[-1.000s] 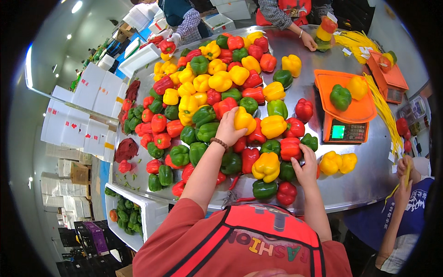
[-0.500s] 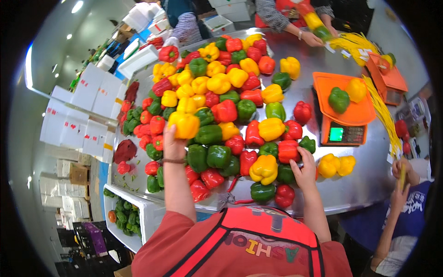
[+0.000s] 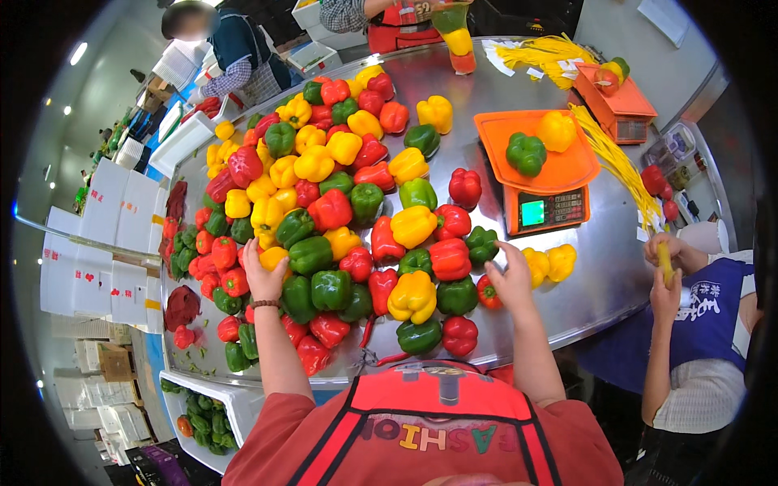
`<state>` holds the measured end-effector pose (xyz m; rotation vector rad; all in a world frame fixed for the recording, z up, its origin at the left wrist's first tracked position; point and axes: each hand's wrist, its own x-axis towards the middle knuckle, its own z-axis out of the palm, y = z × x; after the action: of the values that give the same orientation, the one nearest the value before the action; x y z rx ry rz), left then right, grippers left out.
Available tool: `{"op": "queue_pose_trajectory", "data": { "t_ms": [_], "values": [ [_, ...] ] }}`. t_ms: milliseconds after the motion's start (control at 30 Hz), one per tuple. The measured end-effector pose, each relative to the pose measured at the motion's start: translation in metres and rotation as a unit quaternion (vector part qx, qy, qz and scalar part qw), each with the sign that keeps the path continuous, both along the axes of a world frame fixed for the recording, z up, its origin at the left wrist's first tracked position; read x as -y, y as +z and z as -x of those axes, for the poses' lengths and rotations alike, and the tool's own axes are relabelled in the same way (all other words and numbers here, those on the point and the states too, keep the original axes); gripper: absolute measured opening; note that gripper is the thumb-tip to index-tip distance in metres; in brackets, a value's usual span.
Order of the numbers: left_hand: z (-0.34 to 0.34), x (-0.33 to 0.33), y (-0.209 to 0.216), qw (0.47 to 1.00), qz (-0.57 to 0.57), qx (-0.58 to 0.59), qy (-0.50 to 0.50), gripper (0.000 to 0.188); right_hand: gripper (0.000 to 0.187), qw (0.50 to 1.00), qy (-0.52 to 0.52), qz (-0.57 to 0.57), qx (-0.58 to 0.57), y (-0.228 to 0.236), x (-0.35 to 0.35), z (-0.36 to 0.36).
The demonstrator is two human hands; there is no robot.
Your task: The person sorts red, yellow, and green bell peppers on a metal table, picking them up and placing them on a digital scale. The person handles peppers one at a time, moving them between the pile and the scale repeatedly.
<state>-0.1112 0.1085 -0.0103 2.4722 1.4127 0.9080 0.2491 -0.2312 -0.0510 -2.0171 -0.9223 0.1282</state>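
My left hand (image 3: pixel 265 278) is curled round a yellow bell pepper (image 3: pixel 274 258) at the left of the pile, its fingers partly covering it. To the right, my right hand (image 3: pixel 512 274) has its fingers apart, beside a green bell pepper (image 3: pixel 483 244); whether they touch is unclear. Near its thumb are an upright red bell pepper (image 3: pixel 450 259) and a lower red one (image 3: pixel 488 292). Between my hands lie many mixed peppers, among them a large yellow one (image 3: pixel 412 297) and a dark green one (image 3: pixel 331 289).
An orange scale (image 3: pixel 536 172) holds a green and a yellow pepper. Yellow strips (image 3: pixel 612 158) run along the metal table (image 3: pixel 559 304). A white foam box (image 3: pixel 251 405) of green peppers stands lower left. One co-worker (image 3: pixel 705 324) holds something yellow at right; others stand across.
My left hand has lowered the yellow pepper to the left of the pile. My right hand has shifted off the red pepper toward the green one. The view has turned right.
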Motion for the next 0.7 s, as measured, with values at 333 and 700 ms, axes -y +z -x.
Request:
{"op": "queue_pose_trajectory", "data": {
  "t_ms": [333, 700],
  "values": [
    [-0.026, 0.069, 0.022, 0.984, -0.011, 0.165, -0.071, 0.052, 0.035, 0.998, 0.036, -0.041, 0.019, 0.009, -0.029, -0.007],
    [-0.106, 0.152, 0.017, 0.93, 0.142, -0.033, -0.337, 0.043, 0.038, 0.998, 0.056, -0.013, -0.01, 0.003, -0.071, -0.01]
  ]
}}
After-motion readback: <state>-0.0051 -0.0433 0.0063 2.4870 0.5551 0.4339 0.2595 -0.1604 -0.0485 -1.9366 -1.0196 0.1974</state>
